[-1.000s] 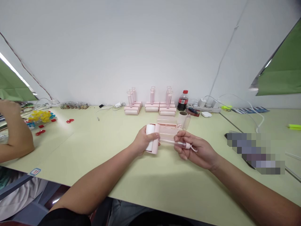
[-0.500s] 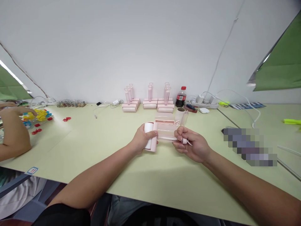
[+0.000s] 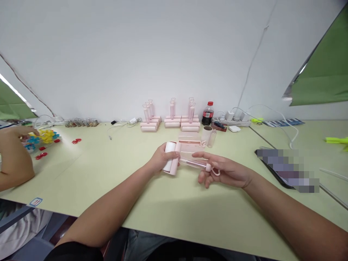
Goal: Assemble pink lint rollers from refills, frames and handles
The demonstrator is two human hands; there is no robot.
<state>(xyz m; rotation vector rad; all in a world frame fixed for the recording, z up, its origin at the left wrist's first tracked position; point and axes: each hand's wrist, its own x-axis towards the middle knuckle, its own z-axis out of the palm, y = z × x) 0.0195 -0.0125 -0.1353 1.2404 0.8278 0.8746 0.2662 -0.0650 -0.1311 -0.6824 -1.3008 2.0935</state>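
Note:
My left hand is closed around the head of a lint roller, which has a white roll in a pale pink casing. Its clear pinkish handle sticks out to the right, ending in a pink cap and a loop. Around that end, my right hand is open, fingers spread and thumb close by the cap; whether it touches is hard to see. Just behind lie a clear cover and a pink roller casing. A tube and a loose clear handle stand beside them.
Several pink lint rollers stand handle-up along the wall, near a cola bottle. Chargers and cables sit at the back right, a blurred-out phone nearer. At left, another person's arm reaches over colourful plastic pieces.
My right hand has loosened from the handle's end, its fingers now spread. The handle now slants down to the right, with its cap and loop showing. My left hand keeps its hold.

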